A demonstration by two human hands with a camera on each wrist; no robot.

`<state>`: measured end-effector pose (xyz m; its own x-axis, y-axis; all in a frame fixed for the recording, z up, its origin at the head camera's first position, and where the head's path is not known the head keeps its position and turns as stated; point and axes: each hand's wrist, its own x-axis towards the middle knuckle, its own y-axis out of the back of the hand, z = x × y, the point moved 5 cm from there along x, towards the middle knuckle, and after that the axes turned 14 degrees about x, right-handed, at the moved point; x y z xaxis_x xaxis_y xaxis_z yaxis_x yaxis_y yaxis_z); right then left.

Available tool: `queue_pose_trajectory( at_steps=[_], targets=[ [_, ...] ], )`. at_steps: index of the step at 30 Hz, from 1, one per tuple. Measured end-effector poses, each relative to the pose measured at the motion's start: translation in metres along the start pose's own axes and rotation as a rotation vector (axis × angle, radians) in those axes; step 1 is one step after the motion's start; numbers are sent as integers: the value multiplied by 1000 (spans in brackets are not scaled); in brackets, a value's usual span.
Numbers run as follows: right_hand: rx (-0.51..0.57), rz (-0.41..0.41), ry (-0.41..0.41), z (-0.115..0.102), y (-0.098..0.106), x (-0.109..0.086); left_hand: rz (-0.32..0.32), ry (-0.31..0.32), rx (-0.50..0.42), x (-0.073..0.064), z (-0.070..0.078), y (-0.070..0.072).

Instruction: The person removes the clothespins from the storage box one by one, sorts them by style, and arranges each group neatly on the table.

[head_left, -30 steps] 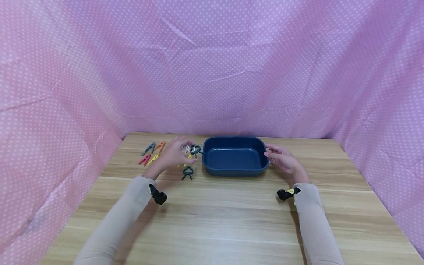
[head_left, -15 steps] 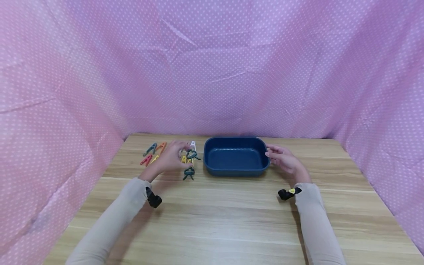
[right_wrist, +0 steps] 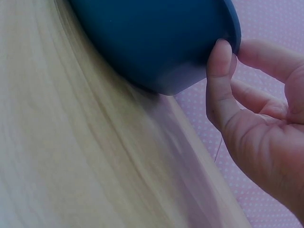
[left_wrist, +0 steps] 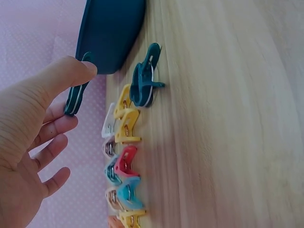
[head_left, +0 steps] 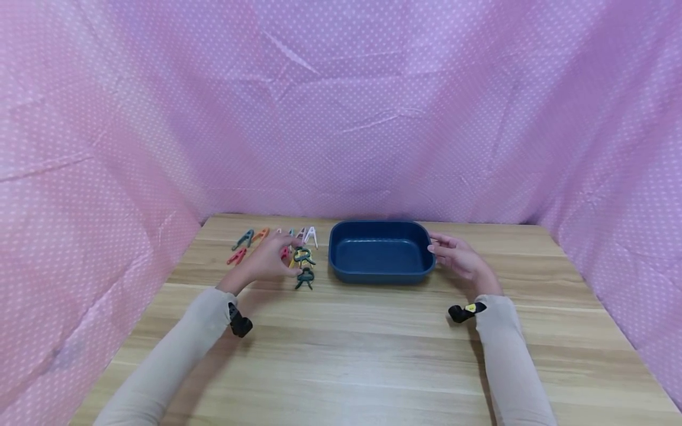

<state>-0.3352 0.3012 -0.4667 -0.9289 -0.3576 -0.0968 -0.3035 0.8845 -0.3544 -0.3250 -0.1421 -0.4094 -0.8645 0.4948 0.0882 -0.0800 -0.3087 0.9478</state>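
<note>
My left hand [head_left: 268, 258] pinches a dark green spring clip [left_wrist: 77, 92] between thumb and fingertips, just above the table. A second dark green clip [head_left: 305, 278] stands on the table close by, with its legs toward me. Behind and beside my hand lie several small clothespins in yellow, red, white and blue; the hand hides some of them. To the right sits a deep blue rectangular basin [head_left: 380, 277], its visible inside bare. At the basin's right end, my right hand [head_left: 457, 257] holds the rim, thumb against the wall and fingers farther back.
Left of my left hand lie a red clothespin [head_left: 237, 256], a grey-blue clothespin [head_left: 243, 238] and an orange clothespin [head_left: 260, 234]. A white clothespin [head_left: 311, 236] lies beside the basin's left end. Pink dotted cloth [head_left: 367, 118] hangs behind and around the wooden table [head_left: 341, 349].
My left hand has drawn left and slightly nearer with the green clip, away from the basin's left edge. My right hand stays at the basin.
</note>
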Motion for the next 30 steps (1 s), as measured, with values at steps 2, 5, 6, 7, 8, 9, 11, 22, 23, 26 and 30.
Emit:
queue_pose_trajectory(
  at_steps=[2, 5, 6, 7, 8, 9, 11, 22, 23, 26, 30],
  targets=[
    [3, -4, -2, 1, 0, 0, -3, 0, 3, -2, -1, 0],
    [6, 1, -11, 2, 0, -2, -3, -11, 29, -5, -2, 0],
    [6, 2, -15, 2, 0, -2, -1, -15, 44, -6, -3, 0],
    [8, 1, -19, 2, 0, -2, -2, -16, 60, -8, -4, 0],
    [8, 7, -22, 2, -1, -3, -2, -19, 70, -9, -4, 0],
    [9, 7, -23, 2, -1, -3, -2, -20, 84, -10, -5, 0],
    [8, 7, -25, 2, -2, -3, -3, -23, 105, -12, -7, 0],
    [6, -1, -18, 0, -1, -1, -85, 61, 102, -21, -16, -1],
    [6, -7, -18, 1, -1, -1, -87, 58, 107, -21, -16, -1],
    [4, -16, -14, 1, 0, 0, -90, 52, 107, -22, -16, 0],
    [15, -14, -11, 1, 1, 1, -78, 33, 110, -22, -16, 2]
  ],
)
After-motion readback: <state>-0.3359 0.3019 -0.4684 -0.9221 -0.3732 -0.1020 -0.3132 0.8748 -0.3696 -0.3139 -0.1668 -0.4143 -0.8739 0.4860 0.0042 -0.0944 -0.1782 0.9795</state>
